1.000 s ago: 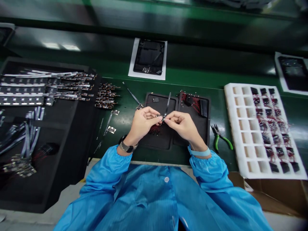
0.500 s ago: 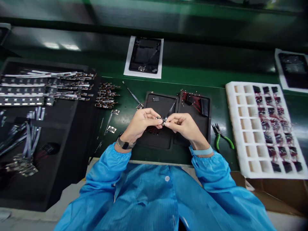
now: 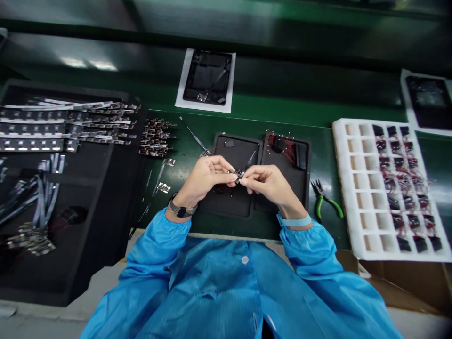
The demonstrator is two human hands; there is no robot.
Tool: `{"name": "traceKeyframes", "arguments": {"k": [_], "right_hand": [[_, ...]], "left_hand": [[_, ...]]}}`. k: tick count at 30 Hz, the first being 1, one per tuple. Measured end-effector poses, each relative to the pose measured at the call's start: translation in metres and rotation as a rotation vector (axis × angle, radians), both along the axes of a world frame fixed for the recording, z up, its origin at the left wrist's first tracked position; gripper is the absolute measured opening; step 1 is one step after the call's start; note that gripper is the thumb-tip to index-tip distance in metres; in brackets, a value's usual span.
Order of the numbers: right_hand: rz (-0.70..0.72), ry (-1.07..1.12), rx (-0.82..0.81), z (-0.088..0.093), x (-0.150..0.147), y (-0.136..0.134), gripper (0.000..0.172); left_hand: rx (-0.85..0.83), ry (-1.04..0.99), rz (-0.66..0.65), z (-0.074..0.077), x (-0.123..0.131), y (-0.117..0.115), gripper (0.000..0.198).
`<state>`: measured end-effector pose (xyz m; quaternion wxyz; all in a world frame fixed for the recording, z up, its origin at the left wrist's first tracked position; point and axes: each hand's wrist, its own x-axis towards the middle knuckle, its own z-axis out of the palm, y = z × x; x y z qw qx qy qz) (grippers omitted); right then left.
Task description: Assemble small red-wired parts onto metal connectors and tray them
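Note:
A small circuit board (image 3: 239, 175) with a flat ribbon cable is held between my hands, above two black trays. My left hand (image 3: 213, 175) pinches its left side between thumb and fingers. Thumb and forefinger of my right hand (image 3: 266, 182) close on the board's right side. The left black tray (image 3: 226, 205) has a small dark part and red wires in it, partly hidden by my left hand. In the right black tray (image 3: 275, 205) lie black parts with red wires (image 3: 291, 155).
Green-handled pliers (image 3: 326, 202) lie right of the trays, beside a white foam tray (image 3: 374, 235) of wired black parts. Loose boards with ribbon cables (image 3: 163, 187) are on the left. A large black bin (image 3: 95, 212) holds more boards and strips. A black panel (image 3: 206, 77) rests at the back.
Both hands keep their pinch on the circuit board, with only slight finger shifts. The view has moved slightly, so the panel at the back appears a little further left.

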<state>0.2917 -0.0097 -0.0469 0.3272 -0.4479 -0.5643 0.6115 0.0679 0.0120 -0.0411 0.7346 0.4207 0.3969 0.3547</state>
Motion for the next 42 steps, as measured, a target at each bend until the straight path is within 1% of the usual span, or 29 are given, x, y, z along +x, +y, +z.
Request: {"name": "traceKeyframes", "arguments": {"k": [2, 4, 5, 6, 7, 10, 12, 16, 20, 23, 26, 28, 30, 32, 34, 36, 39, 42], "right_hand": [[-0.062, -0.056, 0.133, 0.002, 0.006, 0.003, 0.027], [-0.176, -0.184, 0.288, 0.002, 0.014, 0.007, 0.024], [-0.206, -0.259, 0.345, 0.002, 0.018, 0.008, 0.022], [-0.197, -0.329, 0.383, 0.001, 0.020, 0.009, 0.019], [-0.152, -0.388, 0.407, -0.001, 0.021, 0.010, 0.016], [0.056, -0.547, 0.450, -0.007, 0.015, 0.008, 0.011], [0.128, -0.643, 0.466, -0.011, 0.007, 0.005, 0.014], [0.091, -0.753, 0.461, -0.014, -0.009, 0.002, 0.021], [0.113, -0.766, 0.455, -0.013, -0.014, 0.003, 0.015], [0.060, -0.687, 0.464, -0.010, -0.013, 0.003, 0.011], [-0.044, -0.504, 0.456, -0.005, -0.014, 0.001, 0.011], [-0.071, -0.377, 0.415, -0.001, -0.015, -0.001, 0.012], [-0.077, -0.241, 0.329, 0.003, -0.017, -0.003, 0.014], [-0.086, -0.076, 0.201, 0.003, -0.019, -0.005, 0.017], [-0.091, 0.079, 0.058, 0.000, -0.021, -0.006, 0.021], [-0.075, 0.189, -0.069, -0.005, -0.025, -0.006, 0.025], [-0.059, 0.252, -0.200, -0.013, -0.031, -0.007, 0.031], [-0.060, 0.265, -0.252, -0.018, -0.037, -0.008, 0.032]], "left_hand": [[0.062, -0.038, 0.063, 0.008, -0.008, 0.001, 0.027], [0.132, -0.100, 0.189, 0.014, -0.020, 0.004, 0.026], [0.162, -0.135, 0.260, 0.017, -0.027, 0.006, 0.027], [0.187, -0.169, 0.325, 0.018, -0.033, 0.008, 0.028], [0.204, -0.202, 0.379, 0.019, -0.039, 0.011, 0.030], [0.224, -0.270, 0.486, 0.017, -0.052, 0.017, 0.032], [0.226, -0.288, 0.507, 0.014, -0.054, 0.020, 0.031], [0.233, -0.291, 0.469, 0.011, -0.051, 0.021, 0.027], [0.221, -0.303, 0.450, 0.009, -0.048, 0.021, 0.023], [0.205, -0.282, 0.468, 0.008, -0.047, 0.021, 0.024], [0.208, -0.225, 0.477, 0.008, -0.044, 0.020, 0.025], [0.225, -0.190, 0.479, 0.008, -0.042, 0.020, 0.024], [0.237, -0.169, 0.483, 0.007, -0.040, 0.019, 0.022], [0.232, -0.155, 0.481, 0.006, -0.038, 0.019, 0.021], [0.220, -0.144, 0.474, 0.005, -0.037, 0.018, 0.021], [0.213, -0.138, 0.470, 0.004, -0.037, 0.018, 0.022], [0.209, -0.134, 0.466, 0.004, -0.036, 0.018, 0.022], [0.214, -0.139, 0.457, 0.003, -0.036, 0.018, 0.019]]}}
